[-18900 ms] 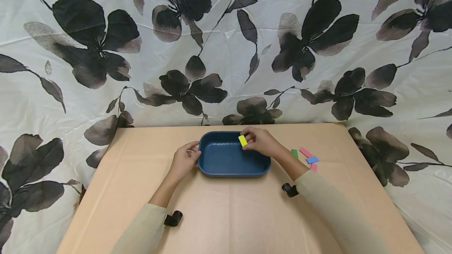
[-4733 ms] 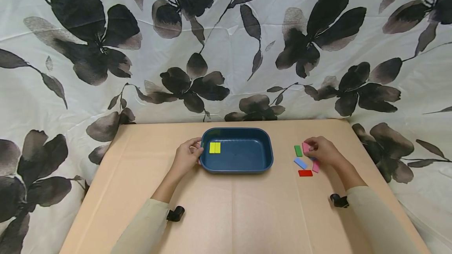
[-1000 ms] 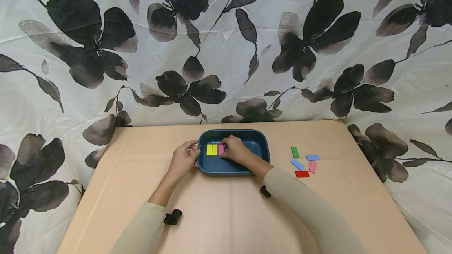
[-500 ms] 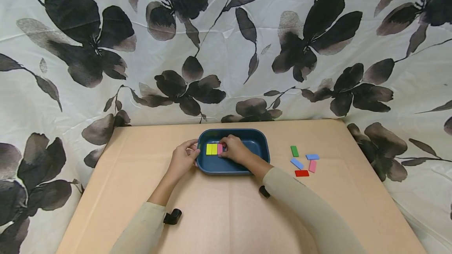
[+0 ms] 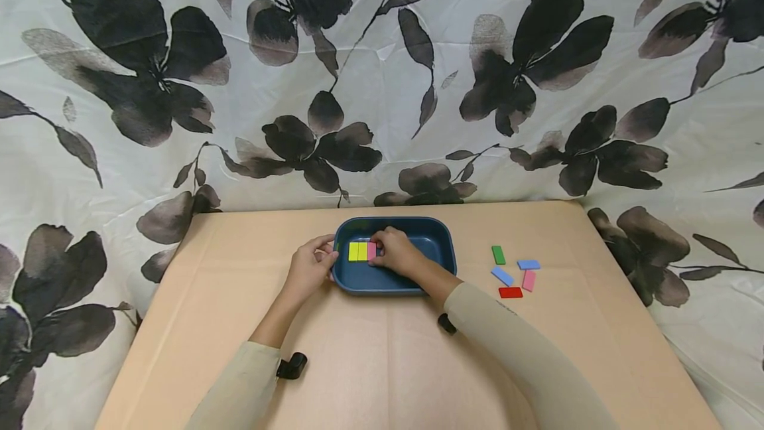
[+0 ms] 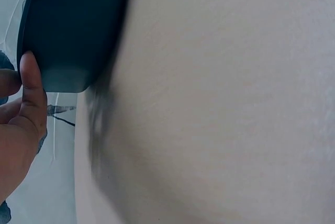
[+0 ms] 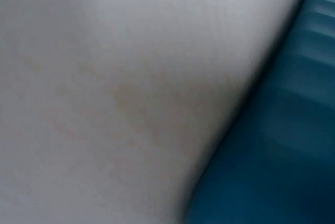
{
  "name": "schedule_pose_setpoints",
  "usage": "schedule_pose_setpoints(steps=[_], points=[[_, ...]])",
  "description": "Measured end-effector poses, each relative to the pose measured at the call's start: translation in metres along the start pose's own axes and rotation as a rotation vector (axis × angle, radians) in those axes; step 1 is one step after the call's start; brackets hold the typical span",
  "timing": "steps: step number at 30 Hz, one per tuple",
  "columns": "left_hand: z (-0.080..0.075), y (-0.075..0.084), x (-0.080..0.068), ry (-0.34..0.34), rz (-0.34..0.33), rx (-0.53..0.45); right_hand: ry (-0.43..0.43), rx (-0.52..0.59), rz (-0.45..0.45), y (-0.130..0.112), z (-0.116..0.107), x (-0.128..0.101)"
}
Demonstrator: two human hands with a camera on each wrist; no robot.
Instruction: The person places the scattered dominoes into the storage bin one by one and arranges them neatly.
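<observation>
A dark blue rectangular tray [image 5: 418,287] with rounded corners sits near the table's far edge. My left hand [image 5: 310,264] grips its left end; in the left wrist view the thumb [image 6: 32,77] lies against the tray's outer wall [image 6: 68,35]. Inside the tray, two yellow blocks [image 5: 358,251] lie side by side. A pink block [image 5: 372,251] stands against their right side, its right part covered by fingers. My right hand [image 5: 398,254] reaches into the tray and pinches this pink block. The right wrist view shows only the tray's outside [image 7: 272,161] and the table, not the hand.
Right of the tray, loose blocks lie on the tan table [image 5: 388,363]: a green one [image 5: 498,255], two blue ones [image 5: 528,265], a pink one [image 5: 528,281] and a red one [image 5: 510,292]. A floral cloth [image 5: 382,85] hangs behind the table.
Earlier my right hand held a yellow block over the tray, then reached for a pink block among the loose ones. That pink block is now beside the yellow pair. The last second shows hardly any motion.
</observation>
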State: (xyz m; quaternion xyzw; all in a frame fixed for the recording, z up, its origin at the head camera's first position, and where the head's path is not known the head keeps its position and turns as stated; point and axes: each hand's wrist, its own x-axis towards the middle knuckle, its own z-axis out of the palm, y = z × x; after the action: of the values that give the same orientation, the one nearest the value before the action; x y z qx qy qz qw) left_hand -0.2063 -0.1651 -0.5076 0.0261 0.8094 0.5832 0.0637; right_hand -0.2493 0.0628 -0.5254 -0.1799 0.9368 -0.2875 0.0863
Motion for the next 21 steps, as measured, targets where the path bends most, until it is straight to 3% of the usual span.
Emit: schedule_pose_setpoints(steps=[13, 21], points=[[-0.001, 0.000, -0.007, -0.001, 0.012, 0.008, -0.006, -0.025, -0.009, -0.002, 0.001, -0.006], [-0.001, 0.000, -0.009, 0.002, 0.015, 0.024, 0.037, 0.037, -0.019, -0.008, -0.030, -0.026]])
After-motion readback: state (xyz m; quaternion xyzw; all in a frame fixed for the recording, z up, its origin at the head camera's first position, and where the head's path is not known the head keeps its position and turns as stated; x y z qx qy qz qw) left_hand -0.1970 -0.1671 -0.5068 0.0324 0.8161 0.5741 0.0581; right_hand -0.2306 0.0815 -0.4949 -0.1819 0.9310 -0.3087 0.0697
